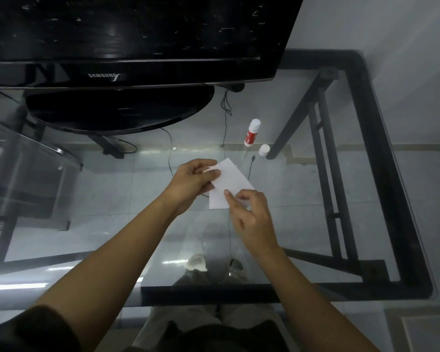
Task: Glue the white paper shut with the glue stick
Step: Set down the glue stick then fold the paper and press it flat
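Observation:
The folded white paper [229, 182] is held above the glass table between both hands. My left hand [191, 182] pinches its upper left edge, where a flap lifts slightly. My right hand [252, 215] grips its lower right corner with thumb and fingers. Upright on the glass behind the paper is the red and white glue stick [252, 132]. Its white cap [264, 150] sits apart, just to the right of it.
A black Samsung monitor [127, 47] on an oval base [120, 110] fills the far left of the glass table [341, 250]. Thin black cables [225, 128] trail across the glass behind the paper. The table's black frame [391, 199] borders the right and near edges.

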`<move>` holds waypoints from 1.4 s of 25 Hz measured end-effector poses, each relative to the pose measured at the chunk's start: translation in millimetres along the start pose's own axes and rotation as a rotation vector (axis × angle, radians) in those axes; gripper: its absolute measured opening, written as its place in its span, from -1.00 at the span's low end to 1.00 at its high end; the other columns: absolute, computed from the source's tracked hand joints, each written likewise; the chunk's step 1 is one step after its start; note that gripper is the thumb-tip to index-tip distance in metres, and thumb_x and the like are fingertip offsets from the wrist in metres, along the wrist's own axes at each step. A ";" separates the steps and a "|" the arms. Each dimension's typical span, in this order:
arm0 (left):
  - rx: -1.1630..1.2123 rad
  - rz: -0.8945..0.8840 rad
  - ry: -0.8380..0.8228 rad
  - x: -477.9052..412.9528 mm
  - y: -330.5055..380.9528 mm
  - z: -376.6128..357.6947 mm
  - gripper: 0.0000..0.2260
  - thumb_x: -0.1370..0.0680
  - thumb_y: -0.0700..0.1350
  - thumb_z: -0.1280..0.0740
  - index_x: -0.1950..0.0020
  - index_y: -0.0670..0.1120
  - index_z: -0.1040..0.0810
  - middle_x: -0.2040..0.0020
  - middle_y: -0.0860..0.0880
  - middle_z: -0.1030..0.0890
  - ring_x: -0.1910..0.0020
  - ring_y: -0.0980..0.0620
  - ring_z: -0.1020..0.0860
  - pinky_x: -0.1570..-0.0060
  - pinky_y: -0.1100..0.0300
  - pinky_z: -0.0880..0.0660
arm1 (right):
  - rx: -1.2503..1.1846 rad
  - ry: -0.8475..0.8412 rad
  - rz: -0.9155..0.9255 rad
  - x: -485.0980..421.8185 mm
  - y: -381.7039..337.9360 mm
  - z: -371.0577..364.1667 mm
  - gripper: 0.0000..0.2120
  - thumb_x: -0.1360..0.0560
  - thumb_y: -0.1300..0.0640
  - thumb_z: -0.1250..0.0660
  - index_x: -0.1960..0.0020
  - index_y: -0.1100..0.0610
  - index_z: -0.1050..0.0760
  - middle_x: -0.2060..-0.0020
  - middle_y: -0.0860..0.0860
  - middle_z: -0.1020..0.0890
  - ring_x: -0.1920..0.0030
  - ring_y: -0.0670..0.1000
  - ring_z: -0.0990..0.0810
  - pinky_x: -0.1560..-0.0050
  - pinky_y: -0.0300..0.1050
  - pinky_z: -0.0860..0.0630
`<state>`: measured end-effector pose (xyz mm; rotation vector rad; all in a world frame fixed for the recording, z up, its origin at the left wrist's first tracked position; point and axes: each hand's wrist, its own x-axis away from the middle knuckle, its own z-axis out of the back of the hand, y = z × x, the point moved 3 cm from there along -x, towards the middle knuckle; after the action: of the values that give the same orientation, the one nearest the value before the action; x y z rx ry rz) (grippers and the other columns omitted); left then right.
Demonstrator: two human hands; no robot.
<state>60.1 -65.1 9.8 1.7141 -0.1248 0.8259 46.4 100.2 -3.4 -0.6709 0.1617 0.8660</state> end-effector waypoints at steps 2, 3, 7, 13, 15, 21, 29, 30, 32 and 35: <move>-0.033 -0.027 0.055 -5.0 4.1 6.5 -0.69 -0.48 -0.28 -0.36 -0.20 -0.11 -0.45 0.14 -0.09 -0.57 0.04 -0.10 -0.59 0.01 0.12 -0.57 | -0.168 -0.094 -0.116 -3.2 -3.0 -1.7 -0.41 -0.39 -0.07 -0.38 -0.36 0.09 -0.33 -0.14 0.01 -0.31 -0.14 -0.02 -0.33 -0.10 -0.14 -0.53; -0.059 -0.025 0.056 -6.7 4.4 9.1 -0.63 -0.47 -0.29 -0.37 -0.23 -0.09 -0.41 0.16 -0.10 -0.56 0.07 -0.10 -0.59 0.02 0.12 -0.57 | -0.258 -0.102 -0.233 -6.9 -2.8 -0.3 -0.38 -0.41 -0.12 -0.32 -0.39 0.05 -0.26 -0.18 -0.01 -0.30 -0.18 -0.06 -0.32 -0.17 -0.28 -0.43; -0.142 0.003 -0.004 -3.6 2.9 8.0 -0.53 -0.46 -0.27 -0.39 -0.29 0.00 -0.33 0.16 -0.09 -0.57 0.10 -0.06 -0.61 0.06 0.13 -0.58 | -0.577 -0.013 -0.852 -31.4 18.1 2.1 -0.60 -0.51 -0.04 -0.27 -0.31 0.04 -0.35 -0.16 -0.01 -0.47 -0.09 -0.09 -0.47 0.12 -0.53 -0.40; -0.067 0.021 0.188 -8.7 -19.6 2.4 -0.61 -0.47 -0.19 -0.39 -0.25 -0.04 -0.35 0.07 -0.11 -0.55 0.01 -0.09 -0.59 0.06 0.15 -0.57 | -0.541 -0.133 -0.918 -45.3 32.3 -12.4 -0.79 -0.51 0.08 -0.30 -0.10 0.15 -0.52 0.03 -0.06 -0.56 0.07 -0.10 -0.51 0.28 -0.52 -0.39; -0.110 0.030 0.257 -12.4 -27.6 1.8 -0.66 -0.47 -0.18 -0.39 -0.20 -0.07 -0.39 0.12 -0.10 -0.55 0.01 -0.11 -0.59 0.00 0.07 -0.58 | -0.513 -0.141 -0.919 -48.7 37.8 -16.6 -0.77 -0.52 0.09 -0.29 -0.13 0.15 -0.54 -0.04 -0.01 -0.60 0.06 -0.10 -0.50 0.21 -0.54 -0.38; -0.353 -0.077 0.368 -29.6 -22.3 -2.2 -0.67 -0.46 -0.14 -0.41 -0.17 -0.07 -0.40 0.17 -0.09 -0.59 0.20 0.04 -0.55 0.16 0.23 -0.52 | -0.478 -0.101 -0.967 -62.0 53.3 -27.7 -0.70 -0.49 0.10 -0.34 -0.21 0.10 -0.47 0.14 -0.03 -0.60 0.17 -0.11 -0.53 0.15 -0.50 -0.39; -0.433 -0.051 0.402 -39.9 -25.3 -2.9 -0.69 -0.48 -0.18 -0.38 -0.17 -0.12 -0.38 0.29 0.02 -0.53 0.30 0.14 -0.50 0.26 0.42 -0.41 | -0.443 -0.108 -0.942 -63.1 61.1 -38.5 -0.68 -0.48 0.11 -0.36 -0.21 0.12 -0.45 0.19 -0.03 -0.60 0.19 -0.08 -0.56 0.13 -0.45 -0.41; -0.442 -0.045 0.407 -40.1 -24.8 -3.5 -0.69 -0.49 -0.18 -0.38 -0.17 -0.12 -0.38 0.28 0.01 -0.53 0.31 0.15 -0.49 0.30 0.45 -0.38 | -0.435 -0.107 -0.943 -63.3 61.3 -38.7 -0.68 -0.48 0.12 -0.35 -0.21 0.13 -0.45 0.18 -0.03 -0.60 0.19 -0.07 -0.56 0.11 -0.43 -0.41; -0.464 -0.037 0.415 -39.7 -22.9 -5.0 -0.69 -0.49 -0.18 -0.37 -0.18 -0.13 -0.37 0.25 -0.02 -0.54 0.33 0.17 -0.47 0.34 0.45 -0.37 | -0.419 -0.110 -0.945 -63.9 61.1 -39.1 -0.68 -0.48 0.12 -0.35 -0.21 0.13 -0.45 0.19 -0.03 -0.59 0.20 -0.08 -0.55 0.12 -0.45 -0.41; -0.485 -0.030 0.418 -38.0 -18.7 -7.9 -0.68 -0.50 -0.18 -0.36 -0.21 -0.14 -0.35 0.25 -0.01 -0.53 0.33 0.15 -0.46 0.24 0.38 -0.40 | -0.392 -0.106 -0.939 -64.4 60.2 -39.5 -0.68 -0.48 0.12 -0.36 -0.21 0.14 -0.45 0.19 -0.03 -0.60 0.23 -0.10 -0.54 0.13 -0.45 -0.41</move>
<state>37.3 -64.5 -26.8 1.0653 -0.0110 1.0189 -35.3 62.0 -37.9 -0.9433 -0.4109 0.0144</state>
